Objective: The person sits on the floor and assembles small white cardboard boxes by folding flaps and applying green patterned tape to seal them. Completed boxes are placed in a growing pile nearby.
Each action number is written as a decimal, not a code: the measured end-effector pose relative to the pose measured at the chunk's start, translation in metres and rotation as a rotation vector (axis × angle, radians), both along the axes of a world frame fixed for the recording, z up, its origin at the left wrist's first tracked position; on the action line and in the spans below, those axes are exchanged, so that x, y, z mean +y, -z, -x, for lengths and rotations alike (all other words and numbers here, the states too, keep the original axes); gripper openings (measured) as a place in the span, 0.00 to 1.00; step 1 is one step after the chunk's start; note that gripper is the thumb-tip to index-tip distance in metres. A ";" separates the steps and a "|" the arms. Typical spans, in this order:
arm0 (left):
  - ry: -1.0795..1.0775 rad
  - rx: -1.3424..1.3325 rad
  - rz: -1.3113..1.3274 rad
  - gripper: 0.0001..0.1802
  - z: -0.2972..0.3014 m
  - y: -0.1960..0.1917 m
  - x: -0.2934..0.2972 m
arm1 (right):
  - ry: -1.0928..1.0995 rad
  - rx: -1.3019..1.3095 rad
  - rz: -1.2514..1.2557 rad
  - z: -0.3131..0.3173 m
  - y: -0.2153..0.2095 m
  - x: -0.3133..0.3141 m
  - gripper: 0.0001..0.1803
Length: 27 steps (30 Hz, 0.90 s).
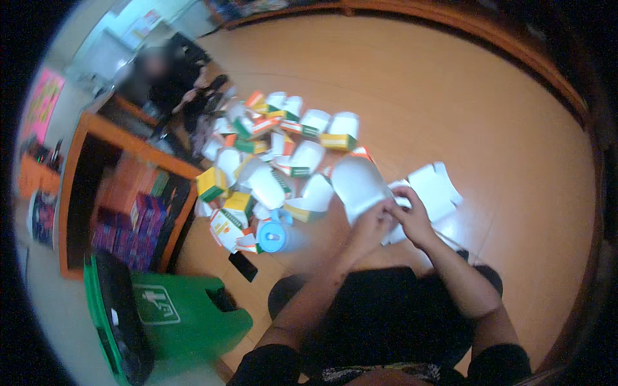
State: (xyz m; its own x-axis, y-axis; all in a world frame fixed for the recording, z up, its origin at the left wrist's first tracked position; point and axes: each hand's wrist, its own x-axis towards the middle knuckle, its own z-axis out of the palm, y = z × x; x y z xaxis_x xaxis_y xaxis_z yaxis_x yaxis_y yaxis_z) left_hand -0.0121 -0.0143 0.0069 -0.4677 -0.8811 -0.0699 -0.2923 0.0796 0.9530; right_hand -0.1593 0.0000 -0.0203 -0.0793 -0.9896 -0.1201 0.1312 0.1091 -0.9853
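While tan floor [502, 96] fills most of my feed, a loose heap of folded paperboard cartons [267, 186] spreads over its middle: white, green, yellow, orange. Wooden cabinet [145, 148] at left; green waste bin [193, 315] nearer me. White flat blanks [434, 186] lie right of the heap. Between them, before the wearer's knees, is the white paperboard carton [357, 183], its broad panel bowed. Left hand [376, 225] and right hand [412, 215] meet at its near right edge, fingers of both pinched on the board; blur hides which tips bear. I judge it very light, springy, fairly smooth, quick to crease; best held by edges or fold lines, not mid-panel. Smaller items: light-blue round-lidded container [273, 237] at the heap's near side, then black phone [243, 266] flat on the floor.
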 end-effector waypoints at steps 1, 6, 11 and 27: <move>-0.046 -0.008 0.065 0.17 -0.002 0.001 0.005 | -0.007 -0.029 -0.069 -0.002 0.002 0.001 0.19; -0.344 0.118 0.431 0.17 -0.007 -0.017 0.002 | 0.093 -0.255 -0.173 -0.004 0.009 0.000 0.18; -0.718 0.007 0.566 0.22 -0.026 -0.038 -0.021 | -0.019 -0.235 -0.065 0.001 -0.005 -0.004 0.19; -0.207 0.455 0.030 0.29 -0.060 -0.055 -0.041 | -0.077 -0.425 -0.184 0.028 -0.024 -0.009 0.18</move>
State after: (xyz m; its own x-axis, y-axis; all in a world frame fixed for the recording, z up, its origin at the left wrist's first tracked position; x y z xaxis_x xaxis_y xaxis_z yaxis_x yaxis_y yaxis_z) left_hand 0.0477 -0.0551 0.0621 -0.2597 -0.9573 0.1272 0.1402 0.0930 0.9857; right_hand -0.1873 -0.0092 0.0036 0.0883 -0.9497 -0.3004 0.5037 0.3028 -0.8091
